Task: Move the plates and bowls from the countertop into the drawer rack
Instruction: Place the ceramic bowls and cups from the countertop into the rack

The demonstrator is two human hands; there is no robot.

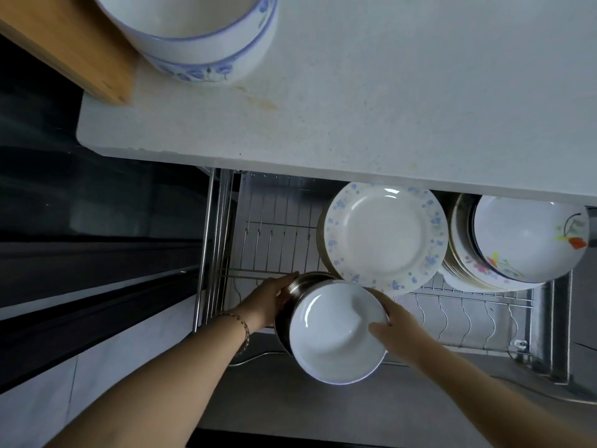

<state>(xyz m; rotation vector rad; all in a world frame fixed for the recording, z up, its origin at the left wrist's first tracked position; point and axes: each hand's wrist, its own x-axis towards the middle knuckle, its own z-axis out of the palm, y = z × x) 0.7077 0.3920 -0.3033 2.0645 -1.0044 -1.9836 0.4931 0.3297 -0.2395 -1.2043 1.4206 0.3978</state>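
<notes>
Hands (274,302) (397,328), two, on one white bowl (336,331).

We have one view only, head-worn, wide-angle; it looks steeply down over the countertop (355,92) edge into the open drawer rack (274,227) below; the counter fills the upper frame, its lines bowed by the lens; both forearms enter from the bottom edge, close to the camera.

Wooden board (69,43) (top left) beside dark cooktop (64,195).
</notes>
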